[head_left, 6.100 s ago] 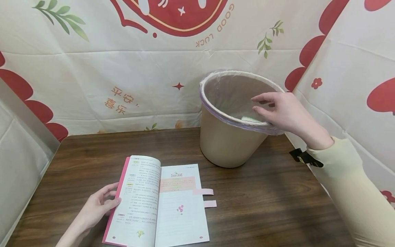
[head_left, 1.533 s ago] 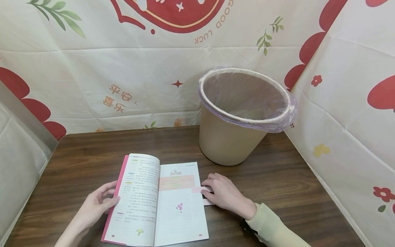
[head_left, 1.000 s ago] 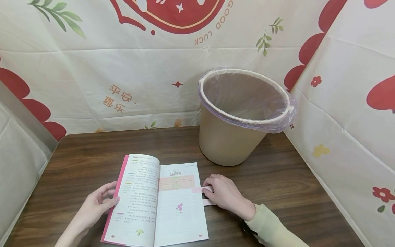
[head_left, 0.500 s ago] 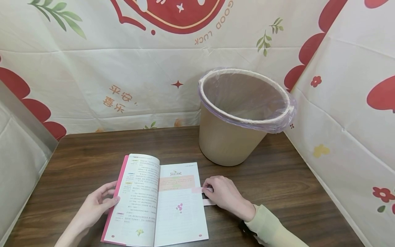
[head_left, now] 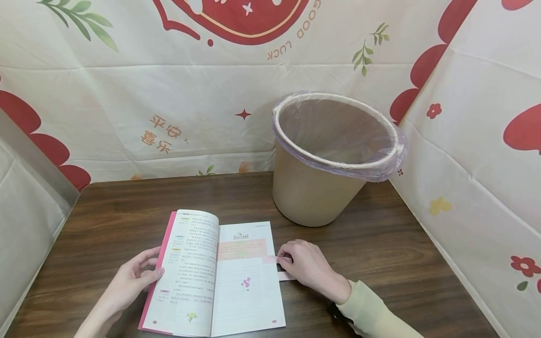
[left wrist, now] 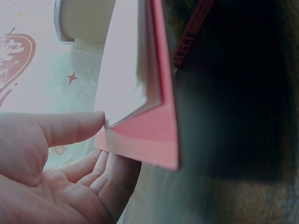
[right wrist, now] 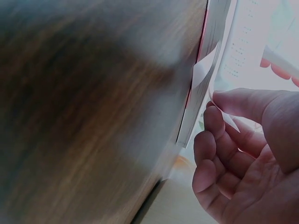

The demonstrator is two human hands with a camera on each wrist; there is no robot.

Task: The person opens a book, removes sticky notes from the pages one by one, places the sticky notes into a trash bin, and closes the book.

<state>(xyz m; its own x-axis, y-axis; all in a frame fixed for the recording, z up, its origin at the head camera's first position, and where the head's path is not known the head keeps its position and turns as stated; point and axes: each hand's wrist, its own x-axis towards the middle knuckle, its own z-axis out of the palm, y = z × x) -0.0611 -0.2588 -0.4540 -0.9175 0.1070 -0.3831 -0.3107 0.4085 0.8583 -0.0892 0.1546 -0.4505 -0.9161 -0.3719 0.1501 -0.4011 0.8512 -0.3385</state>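
Observation:
An open book (head_left: 249,300) with a pink cover lies on the table in the head view. My left hand (head_left: 133,279) holds its left edge; in the left wrist view the thumb lies against the pages and the fingers are under the pink cover (left wrist: 145,133). At the right page's edge, my right hand (head_left: 310,267) pinches a pale pink sticky tab (head_left: 269,259) between thumb and index finger. The free end of that tab (right wrist: 231,122) shows past the fingertips in the right wrist view. Just below it, a second pink tab (head_left: 285,276) sticks out from the book.
Behind the right hand stands a beige trash bin (head_left: 313,197) with a clear purplish liner (head_left: 390,162) over its rim. The dark wooden table (head_left: 127,206) meets a printed cloth (head_left: 220,112) at the back and right. A black strap (head_left: 338,313) circles the right wrist.
Earlier the right hand was over the bin's rim, with something pale green below it inside. It has since come down to the book and pinched the upper tab. The left hand stays put.

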